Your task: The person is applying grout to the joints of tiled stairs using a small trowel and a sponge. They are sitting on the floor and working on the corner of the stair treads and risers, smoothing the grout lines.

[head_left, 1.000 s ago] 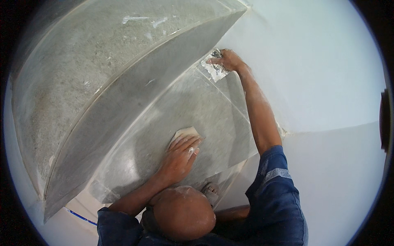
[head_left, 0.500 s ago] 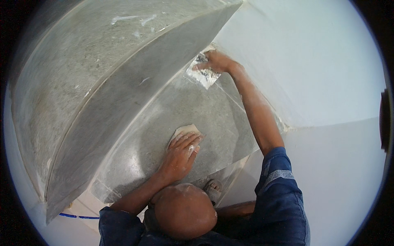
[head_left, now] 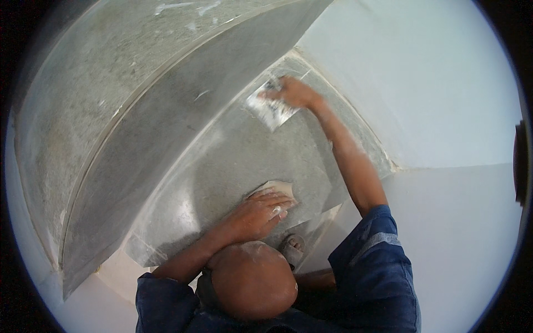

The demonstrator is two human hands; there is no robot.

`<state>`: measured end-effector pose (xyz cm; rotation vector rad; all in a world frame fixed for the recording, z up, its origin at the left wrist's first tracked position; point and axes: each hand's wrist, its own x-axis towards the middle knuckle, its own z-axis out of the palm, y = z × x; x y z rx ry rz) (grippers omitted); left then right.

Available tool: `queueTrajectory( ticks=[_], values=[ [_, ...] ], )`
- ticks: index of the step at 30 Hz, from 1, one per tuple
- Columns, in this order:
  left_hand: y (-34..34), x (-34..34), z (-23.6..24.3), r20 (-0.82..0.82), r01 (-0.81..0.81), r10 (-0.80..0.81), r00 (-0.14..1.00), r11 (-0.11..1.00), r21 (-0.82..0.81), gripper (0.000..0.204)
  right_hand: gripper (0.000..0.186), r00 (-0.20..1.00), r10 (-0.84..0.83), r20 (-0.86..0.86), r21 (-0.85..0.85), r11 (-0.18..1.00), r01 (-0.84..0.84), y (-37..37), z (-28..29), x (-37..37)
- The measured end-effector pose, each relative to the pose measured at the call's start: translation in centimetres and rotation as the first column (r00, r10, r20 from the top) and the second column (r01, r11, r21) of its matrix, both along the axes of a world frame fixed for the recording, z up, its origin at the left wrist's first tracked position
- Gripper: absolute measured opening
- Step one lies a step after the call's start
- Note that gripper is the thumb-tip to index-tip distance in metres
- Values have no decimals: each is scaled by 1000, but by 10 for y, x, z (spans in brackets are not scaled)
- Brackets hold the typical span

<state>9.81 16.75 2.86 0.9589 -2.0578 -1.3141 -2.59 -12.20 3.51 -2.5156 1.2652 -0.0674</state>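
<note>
Leftward, a curved grey ledge (head_left: 161, 119) flanks both hands (head_left: 298, 93).

1. The right hand (head_left: 294, 93), slightly blurred, holds a flat, four-cornered silvery plate (head_left: 273, 115) with dark smears over a smooth grey slab (head_left: 233, 150).
2. The left hand (head_left: 260, 215), whitish on the fingers, lies over a thin beige angular piece (head_left: 282, 188).
3. A sandalled foot (head_left: 293, 247) shows near it.
4. A pale, smooth wall (head_left: 433, 100) rises at right.
</note>
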Motion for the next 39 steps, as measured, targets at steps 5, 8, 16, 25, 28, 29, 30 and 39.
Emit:
queueTrajectory(
  ticks=[5,8,16,25,28,29,30,39],
  values=[
    [4,6,-3,-5,-43,43,999,999,-1,39,54,998,-42,56,183,983,31,-5,18,13],
    [-3,1,6,-5,-16,16,1000,1000,-3,39,47,956,-286,62,107,954,279,-72,22,-37],
    [2,4,7,-20,-53,53,998,999,5,39,38,940,-286,-184,-201,948,248,-69,57,-16],
    [0,3,1,-43,-72,72,997,997,-11,38,47,993,-27,-111,-192,981,5,18,26,28],
    [0,5,0,-39,-65,64,997,997,-28,37,49,991,130,-38,-32,991,-131,56,35,44],
    [-1,6,1,-41,-59,58,997,998,-26,38,49,983,182,-12,-40,982,-182,60,34,46],
    [-3,6,3,-33,-13,13,999,1000,12,39,50,973,229,13,-48,972,-228,62,34,48],
    [-3,2,-12,-40,83,-81,996,995,59,41,70,997,-53,-49,407,911,68,-12,29,41]
  ],
)
